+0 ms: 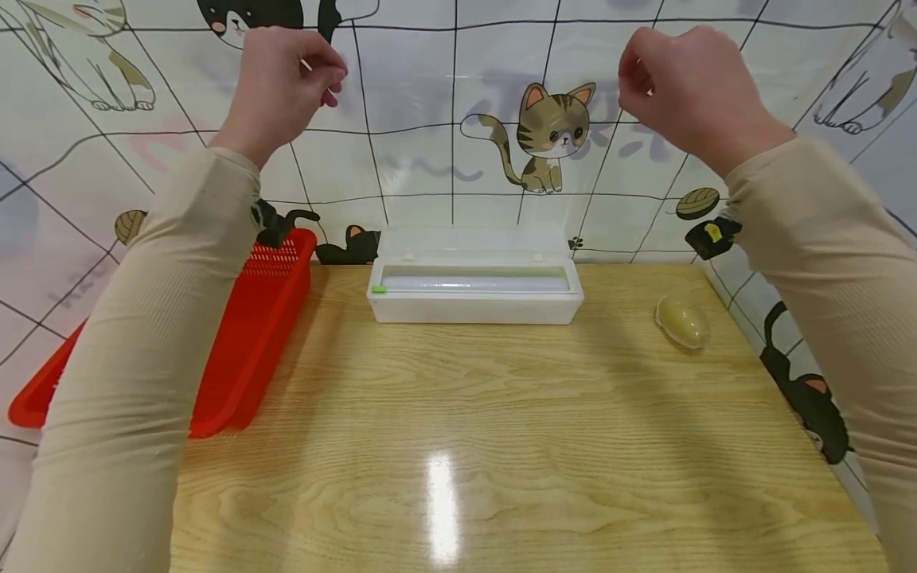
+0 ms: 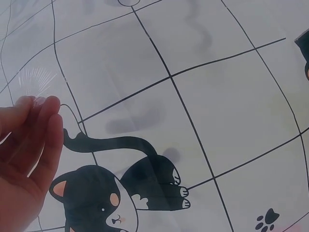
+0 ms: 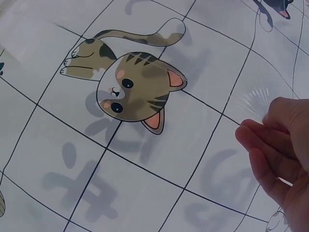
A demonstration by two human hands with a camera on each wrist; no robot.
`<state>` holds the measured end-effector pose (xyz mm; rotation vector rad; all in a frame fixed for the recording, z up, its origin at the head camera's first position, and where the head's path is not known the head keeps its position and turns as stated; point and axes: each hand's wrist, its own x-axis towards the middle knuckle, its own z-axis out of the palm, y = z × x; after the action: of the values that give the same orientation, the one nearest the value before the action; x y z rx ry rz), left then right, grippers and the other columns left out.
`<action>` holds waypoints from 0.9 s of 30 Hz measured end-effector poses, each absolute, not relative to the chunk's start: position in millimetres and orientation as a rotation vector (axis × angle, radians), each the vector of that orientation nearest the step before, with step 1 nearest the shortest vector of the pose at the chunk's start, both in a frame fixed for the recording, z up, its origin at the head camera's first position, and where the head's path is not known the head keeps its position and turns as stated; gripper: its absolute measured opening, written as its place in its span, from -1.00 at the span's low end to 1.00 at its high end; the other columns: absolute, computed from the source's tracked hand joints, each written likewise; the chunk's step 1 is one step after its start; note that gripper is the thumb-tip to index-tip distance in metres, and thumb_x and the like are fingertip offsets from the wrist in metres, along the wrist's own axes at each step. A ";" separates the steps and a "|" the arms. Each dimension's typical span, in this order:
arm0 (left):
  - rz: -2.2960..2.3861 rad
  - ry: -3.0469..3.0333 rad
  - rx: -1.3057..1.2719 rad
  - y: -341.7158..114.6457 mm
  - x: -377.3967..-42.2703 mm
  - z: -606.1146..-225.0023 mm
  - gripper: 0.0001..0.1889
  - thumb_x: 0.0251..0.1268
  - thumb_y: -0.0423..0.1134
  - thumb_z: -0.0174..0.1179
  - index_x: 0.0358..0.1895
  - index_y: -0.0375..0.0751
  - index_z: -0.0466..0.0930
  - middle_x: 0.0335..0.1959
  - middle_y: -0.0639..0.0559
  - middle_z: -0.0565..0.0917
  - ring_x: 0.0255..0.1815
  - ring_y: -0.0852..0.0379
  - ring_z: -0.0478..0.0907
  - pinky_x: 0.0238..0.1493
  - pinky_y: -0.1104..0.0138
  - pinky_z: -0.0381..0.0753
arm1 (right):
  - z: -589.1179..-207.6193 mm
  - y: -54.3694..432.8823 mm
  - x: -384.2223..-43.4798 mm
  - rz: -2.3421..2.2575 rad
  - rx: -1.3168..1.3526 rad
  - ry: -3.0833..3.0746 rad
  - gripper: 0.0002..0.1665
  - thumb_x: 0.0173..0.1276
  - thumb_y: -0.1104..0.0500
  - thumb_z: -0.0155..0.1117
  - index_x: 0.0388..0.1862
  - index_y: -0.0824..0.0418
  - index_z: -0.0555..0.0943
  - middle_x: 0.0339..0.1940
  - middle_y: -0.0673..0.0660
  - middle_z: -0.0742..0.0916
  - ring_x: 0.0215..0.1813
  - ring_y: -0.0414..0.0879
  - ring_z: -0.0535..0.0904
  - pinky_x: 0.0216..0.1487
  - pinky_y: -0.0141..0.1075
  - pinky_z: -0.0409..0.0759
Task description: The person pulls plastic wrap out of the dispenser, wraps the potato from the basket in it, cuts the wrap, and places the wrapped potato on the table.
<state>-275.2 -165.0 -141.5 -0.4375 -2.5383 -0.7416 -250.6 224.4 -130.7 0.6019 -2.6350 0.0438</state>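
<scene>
Beige-sleeved arms (image 1: pixel 136 374) are nearest. Left hand (image 1: pixel 282 89) and right hand (image 1: pixel 695 95) each pinch clear, crinkled plastic film (image 3: pixel 254 101). White oblong box (image 1: pixel 476 309) sits below.

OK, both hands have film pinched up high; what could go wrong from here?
Creases fan from the left hand and right hand, so the film might tear at a pinch. It could fold onto itself if the hands drift together. The yellow thing lies near the right edge of the table; the right sleeve might knock it.
</scene>
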 end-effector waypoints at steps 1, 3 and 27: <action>-0.751 -2.536 -0.445 -165.4 -274.4 -142.0 -0.71 0.44 -0.26 0.06 0.04 -0.34 0.64 -0.11 -0.16 0.65 -0.37 0.31 0.49 -0.09 0.49 0.53 | -131.5 224.6 -250.1 0.049 0.610 -2.629 -0.74 0.43 0.30 -0.02 -0.03 0.47 0.44 -0.15 0.45 0.65 -0.14 0.29 0.53 -0.08 -0.01 0.47; -0.771 -2.537 -0.461 -166.7 -271.7 -143.5 -0.72 0.43 -0.27 0.07 0.04 -0.36 0.62 -0.13 -0.15 0.64 -0.37 0.29 0.50 -0.10 0.49 0.53 | -133.6 225.4 -247.7 0.051 0.632 -2.619 -0.74 0.43 0.30 0.00 -0.02 0.46 0.44 -0.14 0.44 0.65 -0.14 0.28 0.52 -0.07 0.00 0.48; -1.080 -2.686 -1.663 -181.5 -92.9 -307.4 -0.77 0.18 -0.55 0.24 -0.32 -0.08 0.57 -0.41 0.22 0.58 -0.39 0.34 0.52 -0.34 0.45 0.58 | -298.4 247.0 -80.6 0.287 1.776 -2.700 -0.61 -0.12 0.37 0.34 -0.39 -0.02 0.44 -0.44 -0.27 0.43 -0.47 -0.38 0.30 -0.51 -0.46 0.34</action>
<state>-92.9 -181.5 -307.4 -1.6628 -2.6860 -1.0797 -80.6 247.0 -298.4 1.7758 -2.7001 0.2869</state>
